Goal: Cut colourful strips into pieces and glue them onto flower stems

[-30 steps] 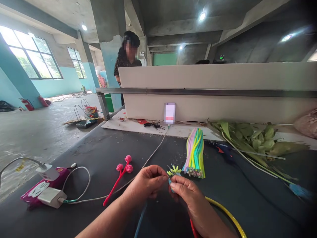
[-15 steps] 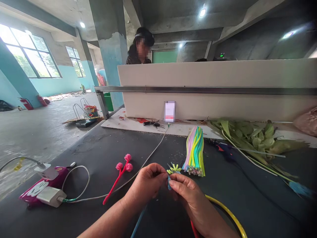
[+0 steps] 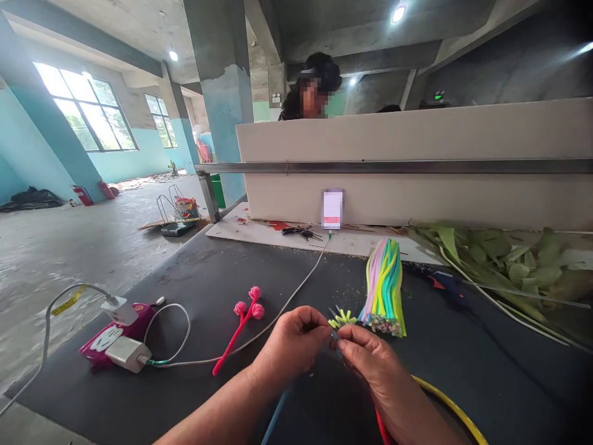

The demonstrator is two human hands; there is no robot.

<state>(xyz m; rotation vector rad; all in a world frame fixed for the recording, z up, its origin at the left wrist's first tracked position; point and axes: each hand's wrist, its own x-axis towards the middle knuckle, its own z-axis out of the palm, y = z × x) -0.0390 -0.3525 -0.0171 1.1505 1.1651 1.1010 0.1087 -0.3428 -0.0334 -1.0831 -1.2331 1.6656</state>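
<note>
My left hand [image 3: 299, 339] and my right hand [image 3: 370, 358] meet above the dark tabletop, fingertips pinched together. Between them shows a small bit of blue fuzzy stem [image 3: 334, 335], mostly covered by the fingers. Just beyond the fingertips are short yellow-green pieces [image 3: 341, 319]. Behind my right hand lies a bundle of fuzzy craft stems [image 3: 383, 287] in pink, yellow, green and teal. A red-pink stem branch with round pink blossoms [image 3: 241, 330] rests left of my hands. A blue strand [image 3: 275, 414] runs below my left wrist; whether it joins the pinched piece, I cannot tell.
A magenta power strip [image 3: 109, 340] with white chargers sits at left, its cable [image 3: 259, 337] leading to a phone [image 3: 332, 209] against the white panel [image 3: 417, 198]. Keys [image 3: 301, 232], leafy stems [image 3: 519, 259] and a dark blue tool [image 3: 447, 287] lie further back. A person [image 3: 315, 86] is behind the panel.
The camera has turned left, so everything stands further right in the picture. Both hands stay pinched at the blue stem, of which less shows now.
</note>
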